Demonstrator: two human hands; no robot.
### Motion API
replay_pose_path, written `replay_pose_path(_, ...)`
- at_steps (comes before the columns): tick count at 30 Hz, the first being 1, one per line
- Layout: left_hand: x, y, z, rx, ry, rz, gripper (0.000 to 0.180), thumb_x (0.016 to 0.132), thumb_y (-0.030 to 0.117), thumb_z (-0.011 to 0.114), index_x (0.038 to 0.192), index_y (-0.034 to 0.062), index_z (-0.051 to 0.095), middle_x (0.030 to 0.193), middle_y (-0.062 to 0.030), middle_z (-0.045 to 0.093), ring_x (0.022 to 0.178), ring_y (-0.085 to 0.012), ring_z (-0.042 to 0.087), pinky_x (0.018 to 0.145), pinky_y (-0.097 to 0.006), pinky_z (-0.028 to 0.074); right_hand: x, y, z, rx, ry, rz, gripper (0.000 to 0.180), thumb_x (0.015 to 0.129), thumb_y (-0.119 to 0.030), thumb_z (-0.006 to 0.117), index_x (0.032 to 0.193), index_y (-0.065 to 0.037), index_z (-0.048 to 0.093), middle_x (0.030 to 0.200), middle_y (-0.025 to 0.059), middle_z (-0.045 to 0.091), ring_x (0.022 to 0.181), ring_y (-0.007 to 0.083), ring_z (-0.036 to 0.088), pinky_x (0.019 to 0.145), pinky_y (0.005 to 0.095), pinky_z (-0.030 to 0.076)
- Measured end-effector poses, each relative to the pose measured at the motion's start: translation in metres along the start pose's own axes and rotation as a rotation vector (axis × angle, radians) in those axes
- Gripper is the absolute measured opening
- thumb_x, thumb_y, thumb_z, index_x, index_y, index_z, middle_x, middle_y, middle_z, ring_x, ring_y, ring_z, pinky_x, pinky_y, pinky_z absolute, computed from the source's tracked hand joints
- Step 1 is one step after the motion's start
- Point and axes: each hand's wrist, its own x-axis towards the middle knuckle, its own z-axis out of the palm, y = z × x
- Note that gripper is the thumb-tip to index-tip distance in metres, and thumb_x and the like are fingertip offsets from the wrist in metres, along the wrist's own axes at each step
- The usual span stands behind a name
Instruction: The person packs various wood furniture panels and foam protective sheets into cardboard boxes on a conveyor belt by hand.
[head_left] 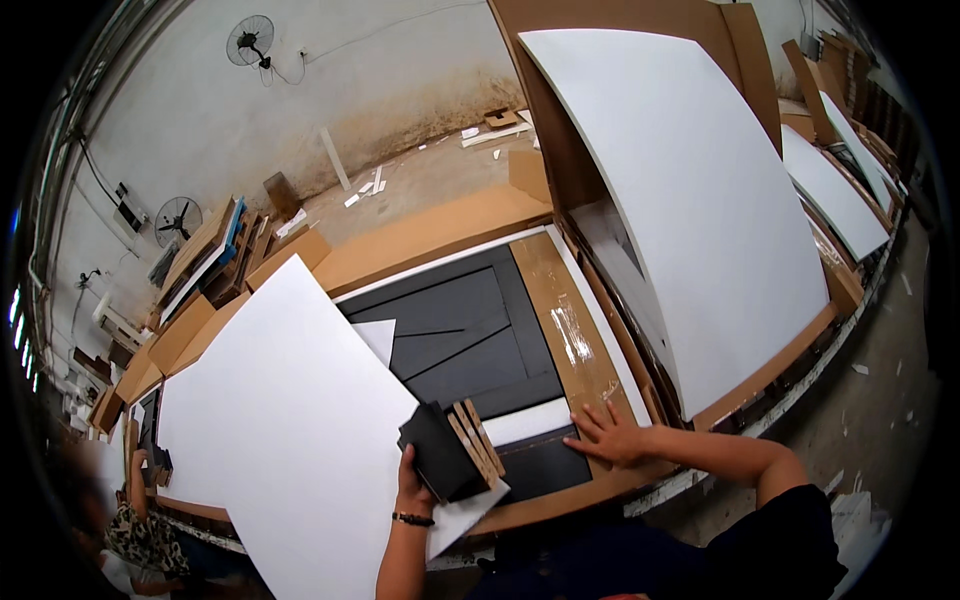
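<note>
The left hand (412, 487) clasps a stack of matte black rectangular blocks (443, 458), its fingers partly hidden; the right hand (612, 441) lies spread at the near end of a taped brown cardboard strip (548, 275). We record the stack left of the right hand, well apart, its long axis slanting from upper left to lower right. Slim tan slats (477, 440) adjoin it. Beyond, we note a grooved dark-grey panel (460, 305) and, leftward, a smooth white sheet (290, 420).
</note>
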Motion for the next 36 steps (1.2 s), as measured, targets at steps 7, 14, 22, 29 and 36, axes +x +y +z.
replay_pose_path(7, -0.004, -0.004, 0.021, 0.076, -0.106, 0.016, 0.073, 0.072, 0.03, 0.069, 0.13, 0.0054, 0.031, 0.121, -0.0162, 0.046, 0.109, -0.0309, 0.048, 0.091, -0.044, 0.042, -0.009, 0.011, 0.005, 0.033, 0.169, -0.119, 0.095, 0.066, -0.041, 0.069, 0.139, -0.026, 0.01, 0.143, 0.0152, 0.007, 0.132, 0.0376, 0.007, 0.098, 0.0644, 0.008)
replay_pose_path(14, 0.003, 0.002, 0.023, -0.008, -0.063, -0.057, 0.079, 0.067, 0.022, 0.073, 0.131, 0.0068, 0.03, 0.121, -0.0132, 0.047, 0.109, -0.0291, 0.048, 0.093, -0.043, 0.04, -0.001, 0.014, 0.003, -0.034, 0.172, -0.189, 0.092, 0.069, -0.049, 0.063, 0.139, -0.019, 0.013, 0.144, 0.012, 0.009, 0.133, 0.0329, 0.007, 0.097, 0.0639, 0.008)
replay_pose_path(22, -0.004, -0.004, 0.024, -0.008, -0.085, -0.042, 0.071, 0.071, 0.025, 0.069, 0.129, 0.0066, 0.032, 0.121, -0.0157, 0.046, 0.109, -0.0308, 0.048, 0.091, -0.044, 0.042, -0.006, 0.01, 0.025, 0.013, 0.333, -0.29, 0.058, 0.081, -0.043, 0.05, 0.133, -0.028, 0.03, 0.142, 0.0058, 0.021, 0.132, 0.0266, 0.017, 0.098, 0.0632, 0.005)
replay_pose_path(29, -0.007, -0.005, 0.023, -0.005, -0.085, -0.027, 0.083, 0.068, 0.023, 0.072, 0.134, 0.009, 0.025, 0.124, -0.0141, 0.045, 0.111, -0.03, 0.047, 0.094, -0.045, 0.039, -0.025, -0.006, 0.027, -0.097, 0.408, -0.06, 0.042, 0.085, -0.039, 0.047, 0.126, -0.032, 0.041, 0.141, 0.0034, 0.024, 0.13, 0.0239, 0.021, 0.098, 0.0636, 0.007)
replay_pose_path(36, -0.004, -0.004, 0.014, 0.048, -0.023, 0.001, 0.075, 0.069, 0.026, 0.071, 0.13, 0.0061, 0.032, 0.123, -0.0153, 0.046, 0.11, -0.0314, 0.048, 0.093, -0.046, 0.04, -0.012, 0.011, 0.021, 0.03, 0.315, 0.015, 0.07, 0.075, -0.057, 0.051, 0.135, -0.031, 0.026, 0.143, 0.0126, 0.014, 0.131, 0.0358, 0.012, 0.098, 0.0634, 0.008)
